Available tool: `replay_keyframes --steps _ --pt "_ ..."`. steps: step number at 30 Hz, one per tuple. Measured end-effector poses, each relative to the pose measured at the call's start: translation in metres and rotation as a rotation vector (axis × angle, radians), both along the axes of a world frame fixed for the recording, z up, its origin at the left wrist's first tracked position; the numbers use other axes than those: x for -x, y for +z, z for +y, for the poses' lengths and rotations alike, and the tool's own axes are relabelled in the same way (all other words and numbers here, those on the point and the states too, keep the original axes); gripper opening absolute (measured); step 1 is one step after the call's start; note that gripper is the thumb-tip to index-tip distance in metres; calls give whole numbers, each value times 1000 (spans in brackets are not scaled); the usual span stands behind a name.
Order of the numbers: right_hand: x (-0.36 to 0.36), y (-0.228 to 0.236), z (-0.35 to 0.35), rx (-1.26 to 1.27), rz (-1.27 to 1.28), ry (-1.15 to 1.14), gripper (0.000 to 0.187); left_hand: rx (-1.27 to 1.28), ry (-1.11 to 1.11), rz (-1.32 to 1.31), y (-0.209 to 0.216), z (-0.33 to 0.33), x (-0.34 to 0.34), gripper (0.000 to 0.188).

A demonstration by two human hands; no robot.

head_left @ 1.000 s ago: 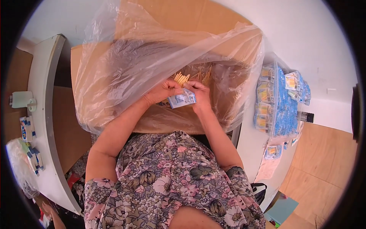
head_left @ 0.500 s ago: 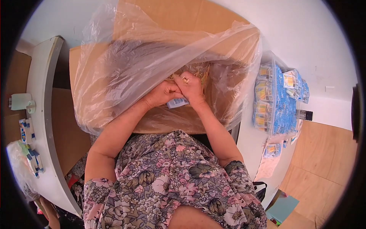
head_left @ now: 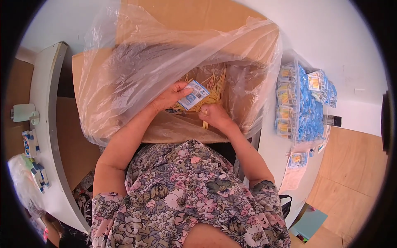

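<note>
Pinched in my left hand (head_left: 168, 99) is a small flat blue-and-white packet (head_left: 195, 95) with striped edges and a barcode. My right hand (head_left: 215, 115) is closed just below and to the right of the packet, apart from it. The ends of a few thin yellow strands poke out under that fist. Behind both hands lies a loose heap of thin yellow strands (head_left: 216, 87) in a large cardboard box (head_left: 198, 14). A clear plastic liner (head_left: 136, 82) covers the box's walls and drapes over my left wrist.
To the right, a clear bin (head_left: 296, 107) packed with blue-and-white packets stands on a white surface, with a loose packet (head_left: 297, 160) in front. At left, a white table (head_left: 51, 136) holds a tape roll (head_left: 25, 112) and small boxes. Part of another person shows at lower left.
My hands were together over the packet and have parted. The packet is now raised in my left hand, while my right hand has come down and right with yellow strands in it.
</note>
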State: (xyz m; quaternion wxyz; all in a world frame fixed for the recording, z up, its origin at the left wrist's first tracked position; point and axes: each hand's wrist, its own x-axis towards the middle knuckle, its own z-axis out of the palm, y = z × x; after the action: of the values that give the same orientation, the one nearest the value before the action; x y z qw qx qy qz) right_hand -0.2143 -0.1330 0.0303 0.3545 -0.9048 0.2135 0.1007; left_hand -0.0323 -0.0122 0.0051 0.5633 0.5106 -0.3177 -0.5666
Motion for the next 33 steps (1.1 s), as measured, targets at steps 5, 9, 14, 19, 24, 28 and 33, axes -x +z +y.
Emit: replay_keyframes --steps 5,9,14,19,24,28,33 --pt "8 9 3 186 -25 77 26 -13 10 -57 8 3 1 21" --pt "17 14 -2 -71 -136 -127 23 69 120 -82 19 1 3 14" --pt "15 18 -21 -362 -525 -443 20 48 63 -95 73 -2 18 11" --pt "15 81 -25 -849 -562 -620 20 17 57 -131 94 5 35 10" --pt "23 108 -22 -1109 -586 -541 17 82 69 -205 102 8 42 10" --pt "18 112 -18 -963 -475 -515 18 114 -7 -256 106 7 48 12" --pt "14 108 -19 -482 -592 -358 20 166 -89 -319 107 5 52 16"
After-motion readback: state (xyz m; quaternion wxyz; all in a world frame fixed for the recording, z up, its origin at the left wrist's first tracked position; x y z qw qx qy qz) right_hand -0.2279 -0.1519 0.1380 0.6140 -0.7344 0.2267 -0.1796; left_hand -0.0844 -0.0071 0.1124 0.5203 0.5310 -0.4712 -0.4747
